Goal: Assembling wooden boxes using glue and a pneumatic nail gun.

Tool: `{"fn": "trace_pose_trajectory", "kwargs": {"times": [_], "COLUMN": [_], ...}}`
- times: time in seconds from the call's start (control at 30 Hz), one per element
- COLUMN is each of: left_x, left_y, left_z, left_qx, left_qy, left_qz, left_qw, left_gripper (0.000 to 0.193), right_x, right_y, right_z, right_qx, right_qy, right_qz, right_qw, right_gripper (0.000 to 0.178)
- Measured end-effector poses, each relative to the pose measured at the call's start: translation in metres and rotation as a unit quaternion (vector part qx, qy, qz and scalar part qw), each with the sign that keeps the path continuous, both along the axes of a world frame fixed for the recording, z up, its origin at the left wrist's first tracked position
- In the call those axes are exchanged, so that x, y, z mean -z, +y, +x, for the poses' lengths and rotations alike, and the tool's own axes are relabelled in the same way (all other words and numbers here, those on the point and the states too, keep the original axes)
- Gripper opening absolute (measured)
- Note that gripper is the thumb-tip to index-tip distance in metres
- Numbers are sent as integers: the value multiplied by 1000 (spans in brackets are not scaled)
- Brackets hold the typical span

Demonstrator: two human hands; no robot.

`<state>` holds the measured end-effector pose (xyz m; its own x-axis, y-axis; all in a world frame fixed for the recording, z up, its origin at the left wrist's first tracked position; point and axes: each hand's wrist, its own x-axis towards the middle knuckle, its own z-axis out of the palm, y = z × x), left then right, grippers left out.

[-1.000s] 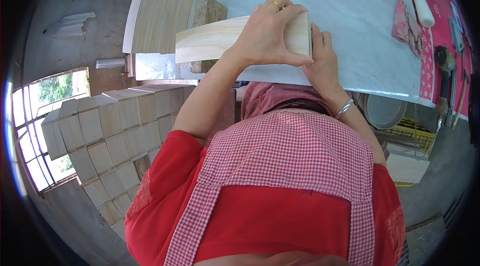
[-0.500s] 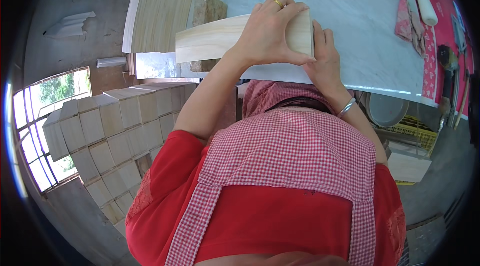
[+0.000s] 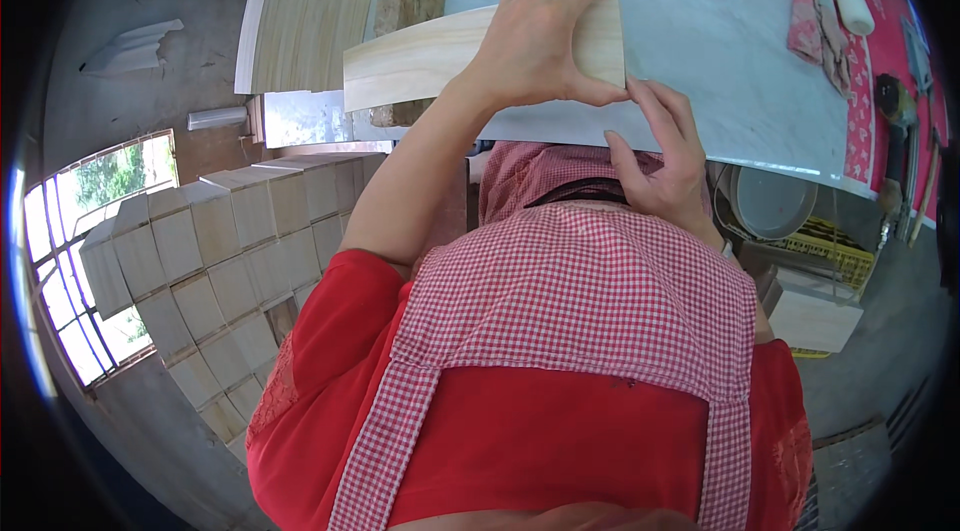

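A pale wooden board (image 3: 420, 51) lies crosswise over a rough brown wooden block (image 3: 408, 3), which shows on both sides of it. My left hand (image 3: 535, 41) spans the board near its right end, fingers over the far edge and thumb at the near edge. At the near right corner, my right hand (image 3: 665, 156) has its fingertips by the left thumb tip. Its fingers are stretched, with the thumb well apart and nothing seen between them. Whether the right fingertips touch the board I cannot tell.
A stack of long boards (image 3: 315, 11) stands left on the white-covered table (image 3: 720, 51). Many wooden boxes or blocks (image 3: 215, 231) are piled lower left. At right lie a white bottle (image 3: 850, 1), a pink cloth (image 3: 803, 21) and a brush (image 3: 893, 101). A round basin (image 3: 772, 201) sits below the table edge.
My right hand has come away from the board's right end and moved down toward me, its thumb spreading. The left hand keeps its grip on the board.
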<state>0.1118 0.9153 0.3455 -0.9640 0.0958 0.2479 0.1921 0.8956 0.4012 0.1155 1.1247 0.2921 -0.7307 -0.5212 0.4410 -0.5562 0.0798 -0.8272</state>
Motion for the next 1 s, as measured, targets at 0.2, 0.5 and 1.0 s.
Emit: {"fn": "trace_pose_trajectory", "kwargs": {"times": [0.2, 0.5, 1.0], "left_x": [1, -1, -3], "left_y": [1, 1, 1], "left_z": [-1, -1, 1], "left_qx": [2, 4, -4], "left_qy": [1, -7, -25], "left_qz": [5, 8, 8], "left_qw": [1000, 1000, 1000], "left_gripper": [85, 85, 90], "right_x": [-3, 1, -2], "right_y": [2, 5, -7], "right_z": [3, -1, -41], "right_qx": [-18, -51, -90], "right_qy": [-73, -106, -120], "right_qz": [-15, -18, -57], "right_qw": [997, 993, 987], "right_gripper": [62, 65, 68]}}
